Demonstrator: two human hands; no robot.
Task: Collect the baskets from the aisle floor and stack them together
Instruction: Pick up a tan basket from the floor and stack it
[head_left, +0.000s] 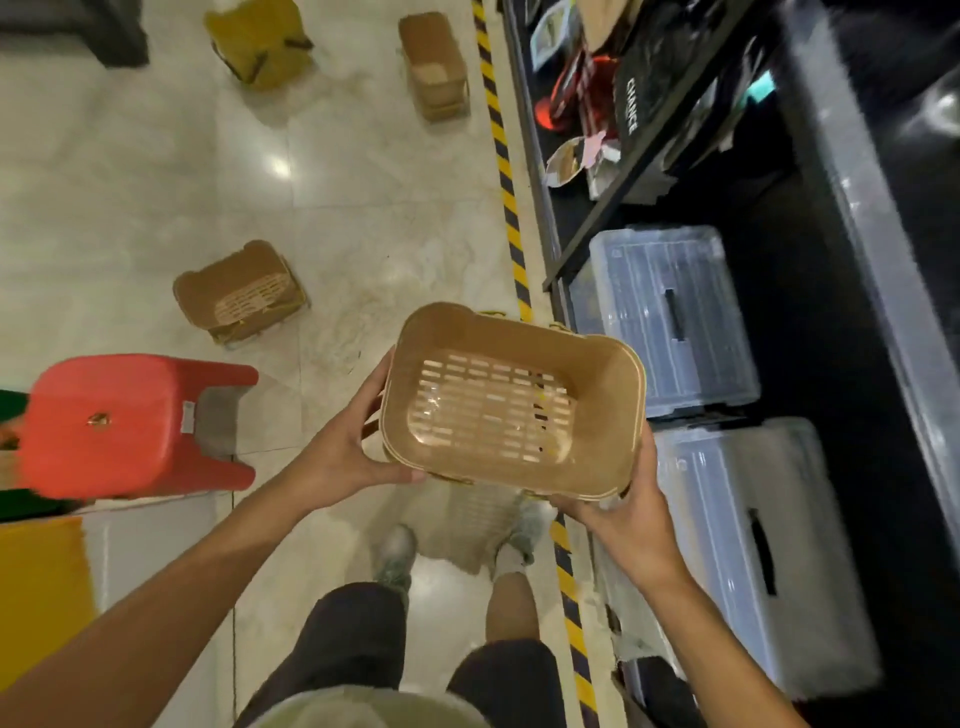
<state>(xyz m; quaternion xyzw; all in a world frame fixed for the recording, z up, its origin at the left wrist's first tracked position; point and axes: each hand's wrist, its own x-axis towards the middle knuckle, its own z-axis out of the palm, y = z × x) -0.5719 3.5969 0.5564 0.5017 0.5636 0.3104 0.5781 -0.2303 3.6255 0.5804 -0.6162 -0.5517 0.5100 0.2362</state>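
I hold a tan slotted basket (511, 400) in front of me above the floor, mouth up. Its rim looks doubled, as if two are nested. My left hand (348, 447) grips its left side and my right hand (618, 519) holds its near right corner from below. Another tan basket (241, 293) sits on the floor ahead to the left. A third tan basket (434, 67) stands farther off by the striped line. A yellow basket (260, 41) with dark handles is at the far end of the aisle.
A red plastic stool (135, 423) stands close on my left, with a yellow object (41, 587) below it. Black shelving (597, 218) with clear lidded bins (670, 317) runs along the right, behind yellow-black floor tape (506, 192). My feet are below the held basket.
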